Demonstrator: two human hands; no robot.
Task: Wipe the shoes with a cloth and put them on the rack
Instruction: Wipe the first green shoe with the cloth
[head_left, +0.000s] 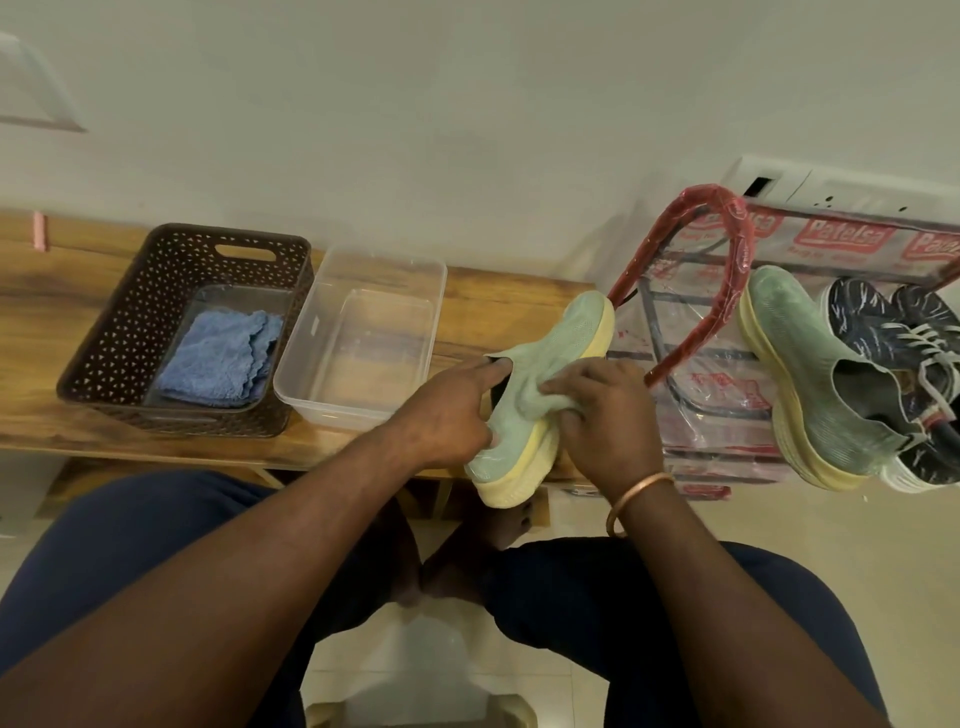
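Observation:
A mint-green knit shoe (566, 338) with a pale yellow sole is held above the right end of the wooden bench (31, 410), toe pointing away. My left hand (447, 410) grips it at the ankle opening, index finger along the collar. My right hand (608, 415) presses a green cloth (545, 395) against the shoe's side, fingers curled round the cloth. The matching green shoe (810, 374) lies on the rack (691, 270) to the right, beside a dark patterned sneaker (893, 343).
A brown perforated basket (130, 332) with a folded blue cloth (218, 358) stands on the bench at left. A clear plastic tub (363, 291) sits next to it. The rack is wrapped in printed plastic with red handles. My knees and feet are below.

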